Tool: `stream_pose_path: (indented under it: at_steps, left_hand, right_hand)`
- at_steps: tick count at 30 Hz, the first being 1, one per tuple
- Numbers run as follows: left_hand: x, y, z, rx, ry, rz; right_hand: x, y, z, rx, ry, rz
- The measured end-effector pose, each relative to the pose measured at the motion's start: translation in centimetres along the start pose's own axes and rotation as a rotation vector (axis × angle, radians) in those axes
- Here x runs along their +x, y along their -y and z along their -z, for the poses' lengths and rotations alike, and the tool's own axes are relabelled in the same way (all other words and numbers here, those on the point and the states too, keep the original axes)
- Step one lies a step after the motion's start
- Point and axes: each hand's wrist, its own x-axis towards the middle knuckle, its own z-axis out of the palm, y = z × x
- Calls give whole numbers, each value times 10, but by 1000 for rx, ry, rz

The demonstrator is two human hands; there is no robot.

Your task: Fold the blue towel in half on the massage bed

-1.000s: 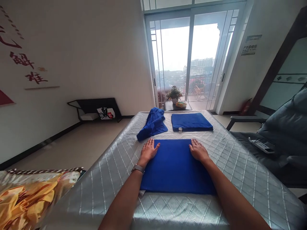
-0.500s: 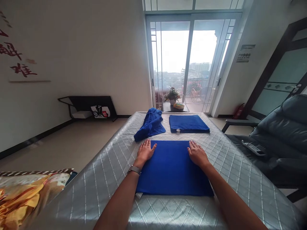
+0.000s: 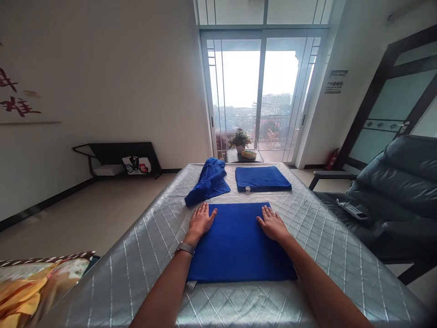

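Observation:
A blue towel (image 3: 239,250), folded into a flat rectangle, lies in front of me on a silver quilted table cover (image 3: 146,255). Flat on its far left corner rests my left hand (image 3: 201,219), fingers stretched out and thumb apart. My right hand (image 3: 273,223) lies the same way near the far right corner, a little inward of the edge. Neither hand grips anything. Beyond the left hand is a crumpled blue towel (image 3: 209,181). Farther back to the right sits a stack of folded blue towels (image 3: 263,177) with a white tag at its front edge.
Past the table's far end a small stand (image 3: 232,156) holds a potted plant (image 3: 240,139) and a tissue pack (image 3: 249,155), before sliding glass doors. A dark armchair (image 3: 403,182) with a white device (image 3: 353,210) on it stands right. Patterned bedding (image 3: 41,282) is at lower left.
My view has shifted slightly right and up. The right hand has slid a little inward from the folded towel's right edge; the left hand keeps its place on the left corner.

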Motion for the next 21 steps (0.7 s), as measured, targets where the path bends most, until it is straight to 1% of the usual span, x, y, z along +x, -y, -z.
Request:
stream_pose_path:
  at_steps: [4,8,12,17,21]
  left_hand:
    - [-2,-2,3,7,-32,8]
    - [-3,-3,7,28,-13,11]
    - [-4,-3,8,37,-19,-9]
    - [-4,-4,9,52,-51,-18]
    - [-6,-6,12,64,-50,-30]
  right_hand:
    - [2,-2,1,1,-11,0]
    - [7,-6,1,3,-23,8]
    - [11,-10,-2,27,-48,19]
    - [15,-14,-4,44,-152,62]
    - [19,-15,-5,102,-229,163]
